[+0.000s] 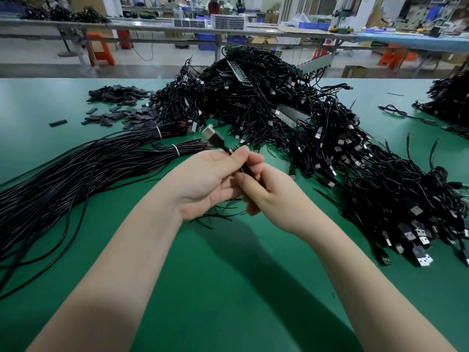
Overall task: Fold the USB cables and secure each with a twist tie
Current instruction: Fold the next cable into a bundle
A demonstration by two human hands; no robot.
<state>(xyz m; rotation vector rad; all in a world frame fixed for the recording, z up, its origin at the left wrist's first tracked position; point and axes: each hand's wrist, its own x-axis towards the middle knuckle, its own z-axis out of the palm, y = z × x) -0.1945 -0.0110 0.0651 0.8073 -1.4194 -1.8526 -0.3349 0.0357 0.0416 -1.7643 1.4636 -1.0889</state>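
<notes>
Both hands are raised together above the green counter point(228, 288), near its middle, and they touch each other around one cable point(229, 151). The left hand point(203, 181) has its fingers curled around the folded cable, with the thumb pressing on top. The right hand point(261, 189) pinches the same cable just beside the left thumb, its fingers bent close. A USB plug point(213, 135) with a metal end sticks out above the left hand, tilted up and to the left. I cannot tell if a twist tie is between the fingers, because the hands hide this part. Under the hands some thin black strands point(215, 217) lie on the counter. To the left, long bundles of black wire point(76, 174) lie on the counter, bound with white ties point(159, 132). Behind the hands and to the right there is a big pile of USB cables point(317, 138), with many plugs showing. At the far left of the counter lies a heap of small dark sleeves point(121, 107). Farther back stand other long tables point(152, 26).
</notes>
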